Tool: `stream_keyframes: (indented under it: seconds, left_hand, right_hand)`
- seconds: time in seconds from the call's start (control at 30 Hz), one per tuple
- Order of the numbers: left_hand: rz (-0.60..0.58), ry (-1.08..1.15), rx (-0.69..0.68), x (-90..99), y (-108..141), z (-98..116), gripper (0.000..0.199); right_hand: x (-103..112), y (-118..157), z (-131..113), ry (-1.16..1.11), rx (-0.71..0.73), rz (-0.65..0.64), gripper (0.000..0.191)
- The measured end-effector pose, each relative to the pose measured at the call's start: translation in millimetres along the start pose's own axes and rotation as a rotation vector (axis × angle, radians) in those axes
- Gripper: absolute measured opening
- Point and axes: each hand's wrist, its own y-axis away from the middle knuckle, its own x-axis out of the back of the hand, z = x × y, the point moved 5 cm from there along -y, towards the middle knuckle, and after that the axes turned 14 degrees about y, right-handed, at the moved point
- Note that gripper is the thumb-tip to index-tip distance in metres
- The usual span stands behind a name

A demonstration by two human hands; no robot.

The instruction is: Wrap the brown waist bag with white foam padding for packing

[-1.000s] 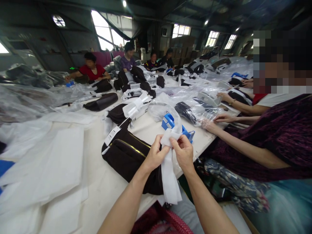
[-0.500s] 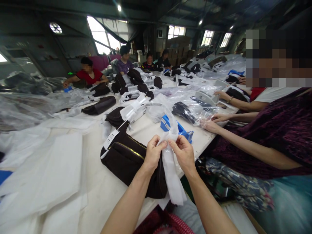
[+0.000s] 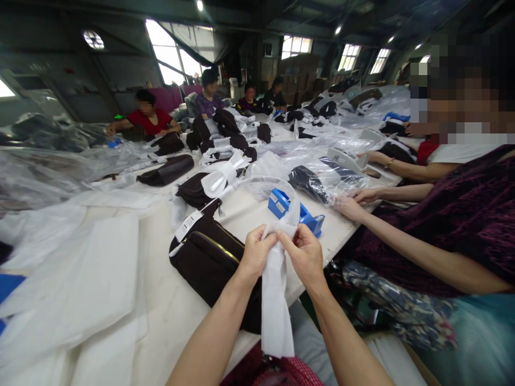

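My left hand [image 3: 256, 251] and my right hand [image 3: 304, 252] pinch a strip of white wrapping [image 3: 277, 300] between thumbs and fingers, close together. The strip hangs down past the table edge, and its upper part curves up behind my hands as a wrapped strap. Below and left of my left hand lies a black bag [image 3: 213, 254] with a gold zipper and a white tag [image 3: 189, 224]. Just beyond my hands stands a blue tape dispenser [image 3: 295, 210].
White sheets [image 3: 80, 268] are stacked on the left of the table. More black bags [image 3: 167, 170] and clear plastic lie farther back. At the right, a person's hands [image 3: 354, 206] touch a plastic-wrapped bag [image 3: 309, 182]. Other people sit across the table.
The hanging white strip has swung left and now hangs straighter, covering part of the black bag's right side. Both my hands keep their pinch on it. The view has shifted slightly.
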Motion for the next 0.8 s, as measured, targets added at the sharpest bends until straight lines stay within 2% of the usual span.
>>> stream_keyframes:
  seconds: [0.17, 0.3, 0.37, 0.47, 0.53, 0.6, 0.7, 0.8]
  left_hand:
    - [0.034, -0.17, -0.188, 5.4, -1, 6, 0.025]
    - [0.032, -0.156, -0.174, 8.2, 0, 6, 0.028]
    - [0.026, -0.128, -0.159, 8.7, 0, 6, 0.029]
    - [0.033, -0.107, -0.14, 9.3, -1, 6, 0.03]
    - [0.036, -0.114, -0.139, 8.9, -1, 5, 0.029]
    - [0.042, -0.176, -0.192, 7.9, 0, 7, 0.026]
    - [0.07, -0.394, -0.378, 4.6, 7, 14, 0.017]
    - [0.07, -0.576, -0.512, -1.0, 14, 16, 0.01]
  right_hand:
    - [-10, -2, 3, -0.061, -0.012, 0.027, 0.032]
    - [-10, -6, 0, -0.111, -0.009, 0.016, 0.032]
    - [-7, -9, -3, -0.115, 0.003, -0.053, 0.032]
    - [-4, -9, -8, -0.119, 0.024, -0.231, 0.033]
    - [-4, -7, -8, -0.129, 0.037, -0.269, 0.032]
    - [-4, -6, -5, -0.136, 0.036, -0.193, 0.03]
    - [-6, -3, 3, -0.08, 0.026, -0.015, 0.025]
    - [-9, -2, 9, 0.024, 0.03, 0.083, 0.024]
